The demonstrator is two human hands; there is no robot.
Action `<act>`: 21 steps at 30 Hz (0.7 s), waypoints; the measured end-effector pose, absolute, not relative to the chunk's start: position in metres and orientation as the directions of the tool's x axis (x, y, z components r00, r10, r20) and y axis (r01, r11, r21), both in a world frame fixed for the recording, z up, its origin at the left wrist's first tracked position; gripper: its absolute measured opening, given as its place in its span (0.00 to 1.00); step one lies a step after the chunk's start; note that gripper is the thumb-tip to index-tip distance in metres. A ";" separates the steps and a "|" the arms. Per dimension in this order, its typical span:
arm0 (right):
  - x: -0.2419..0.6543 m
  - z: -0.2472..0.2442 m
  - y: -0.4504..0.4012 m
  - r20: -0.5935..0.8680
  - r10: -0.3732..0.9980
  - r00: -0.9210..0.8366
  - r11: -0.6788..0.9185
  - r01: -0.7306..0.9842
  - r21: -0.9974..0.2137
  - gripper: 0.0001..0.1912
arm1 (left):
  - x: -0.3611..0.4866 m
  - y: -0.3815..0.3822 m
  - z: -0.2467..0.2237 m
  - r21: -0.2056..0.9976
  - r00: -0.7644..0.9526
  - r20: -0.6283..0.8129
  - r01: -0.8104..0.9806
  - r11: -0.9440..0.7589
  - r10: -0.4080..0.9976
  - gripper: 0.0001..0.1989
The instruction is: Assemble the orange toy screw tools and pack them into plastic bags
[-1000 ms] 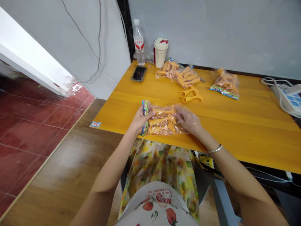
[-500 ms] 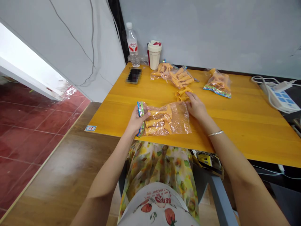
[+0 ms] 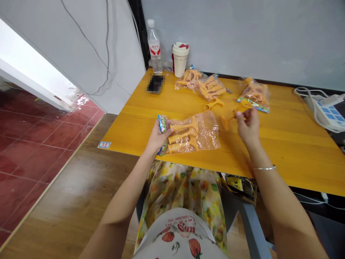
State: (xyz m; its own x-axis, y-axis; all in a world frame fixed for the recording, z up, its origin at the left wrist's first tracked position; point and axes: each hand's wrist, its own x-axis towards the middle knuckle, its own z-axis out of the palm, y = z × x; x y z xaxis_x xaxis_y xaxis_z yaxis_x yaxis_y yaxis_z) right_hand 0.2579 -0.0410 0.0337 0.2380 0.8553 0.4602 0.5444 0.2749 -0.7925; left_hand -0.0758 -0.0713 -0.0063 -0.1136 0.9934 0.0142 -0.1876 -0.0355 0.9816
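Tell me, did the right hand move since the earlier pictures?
Yes. The right hand moved away from the clear plastic bag, rightward toward the power strip, and holds an orange plastic piece.

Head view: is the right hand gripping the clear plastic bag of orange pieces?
No, the right hand holds a loose orange plastic piece apart from the clear plastic bag, whose printed end the left hand holds.

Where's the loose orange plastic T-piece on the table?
Head view: the orange plastic T-piece lies on the yellow wooden table, just beyond the clear plastic bag, left of the right hand.
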 end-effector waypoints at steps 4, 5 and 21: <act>0.258 0.037 -0.056 0.246 0.900 0.360 0.235 0.076 -0.969 0.19 | -0.076 -0.071 -0.005 0.974 -0.103 -0.005 -0.224 -0.018 0.995 0.27; 0.257 0.034 -0.058 0.187 0.917 0.353 0.200 0.001 -0.980 0.18 | -0.077 -0.071 -0.005 0.973 -0.102 -0.009 -0.230 -0.015 0.995 0.27; 0.205 0.011 -0.078 -0.191 0.981 0.023 -0.171 -0.353 -0.920 0.24 | -0.077 -0.070 -0.003 0.966 -0.084 -0.044 -0.257 0.021 0.996 0.27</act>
State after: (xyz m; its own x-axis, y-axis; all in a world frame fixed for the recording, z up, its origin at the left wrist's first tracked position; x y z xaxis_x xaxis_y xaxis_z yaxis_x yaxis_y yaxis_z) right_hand 0.2054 -0.0778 0.0115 0.0230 0.9814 -0.1908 -0.3529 -0.1706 -0.9200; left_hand -0.0774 -0.0698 -0.0029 -0.0837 0.9955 -0.0442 -0.2567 0.0213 0.9663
